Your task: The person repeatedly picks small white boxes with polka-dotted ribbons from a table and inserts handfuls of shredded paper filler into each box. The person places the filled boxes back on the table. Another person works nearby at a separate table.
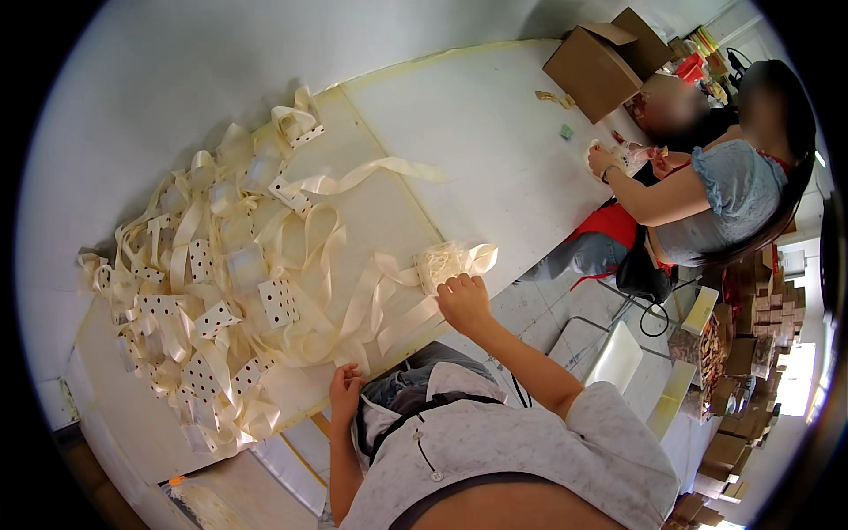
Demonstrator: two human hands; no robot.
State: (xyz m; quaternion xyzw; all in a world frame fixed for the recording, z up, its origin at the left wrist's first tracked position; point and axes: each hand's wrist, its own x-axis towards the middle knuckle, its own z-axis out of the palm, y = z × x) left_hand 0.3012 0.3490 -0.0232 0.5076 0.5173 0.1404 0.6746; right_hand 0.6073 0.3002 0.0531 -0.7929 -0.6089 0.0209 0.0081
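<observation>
My right hand [464,302] is closed over the near edge of a small box [439,268] filled with pale shredded paper, near the table's front edge. A cream satin ribbon [380,291] trails left from this box, and a loop of it stands at the right side. At the table's edge, further left, my left hand [344,389] has its fingers curled together beside the ribbon ends; whatever they pinch is too small to make out. Left of both hands lies a large heap of white boxes with dark polka dots [279,303], tangled in long cream ribbons.
The pale table [477,132] runs along a wall. An open cardboard box [601,66] stands at its far right, near small scraps. Another person [733,177] sits there, handling something pale and pink. A white chair [614,358] and stacked cartons are on the right.
</observation>
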